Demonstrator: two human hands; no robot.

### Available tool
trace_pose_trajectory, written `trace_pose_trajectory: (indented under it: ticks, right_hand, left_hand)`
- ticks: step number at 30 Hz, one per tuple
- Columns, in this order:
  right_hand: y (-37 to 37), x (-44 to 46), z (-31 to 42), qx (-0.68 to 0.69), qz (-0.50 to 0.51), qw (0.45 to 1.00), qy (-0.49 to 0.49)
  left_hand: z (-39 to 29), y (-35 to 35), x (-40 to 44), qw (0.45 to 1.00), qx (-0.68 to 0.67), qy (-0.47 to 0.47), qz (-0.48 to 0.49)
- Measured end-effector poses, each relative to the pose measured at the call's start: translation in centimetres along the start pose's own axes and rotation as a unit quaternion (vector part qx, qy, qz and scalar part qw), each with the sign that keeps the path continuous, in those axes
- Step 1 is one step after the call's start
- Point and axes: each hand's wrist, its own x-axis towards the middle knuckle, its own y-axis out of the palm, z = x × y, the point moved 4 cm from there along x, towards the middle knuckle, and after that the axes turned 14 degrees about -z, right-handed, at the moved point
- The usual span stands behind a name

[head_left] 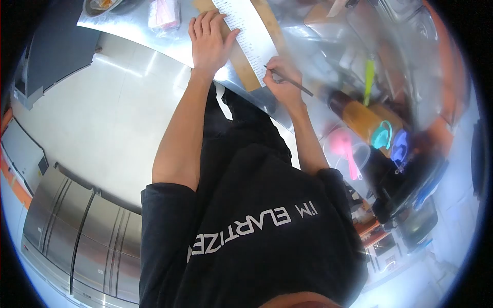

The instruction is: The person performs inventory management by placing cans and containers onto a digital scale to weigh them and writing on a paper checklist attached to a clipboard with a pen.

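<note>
A long white sheet of paper (263, 45) with rows of small dark writing along its left side lies on a brown board (245, 68) at the metal table's near edge. My left hand (209, 41) rests flat on the board's left side, fingers spread, the fingertips by the paper's edge. Pinched in my right hand (284, 82) is a dark pen (294, 85), its tip at the lower right part of the sheet. The writing is too small to read.
Bottles with a teal cap (381, 134) and a purple cap (399, 148) are right of my right forearm. A pink scoop (343, 145) sits in a clear container nearby. A plastic-wrapped pink pack (164, 14) and a bowl (101, 6) stand at the upper left.
</note>
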Motion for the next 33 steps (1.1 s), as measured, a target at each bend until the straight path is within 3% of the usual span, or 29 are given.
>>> trace_pose_trajectory:
  ticks: [9,21,33]
  right_hand:
    - [1.9,1.5,0.6,-0.035,-0.007,0.996,-0.077]
    - [2.3,3.5,-0.5,-0.061,0.016,0.995,-0.074]
    - [2.5,2.9,-1.0,-0.034,0.044,0.998,0.003]
  left_hand:
    - [-0.2,0.2,0.1,0.999,0.016,-0.028,0.024]
    - [0.1,0.4,0.1,0.997,0.008,-0.071,0.04]
    - [-0.2,0.9,0.0,0.996,0.023,-0.068,0.053]
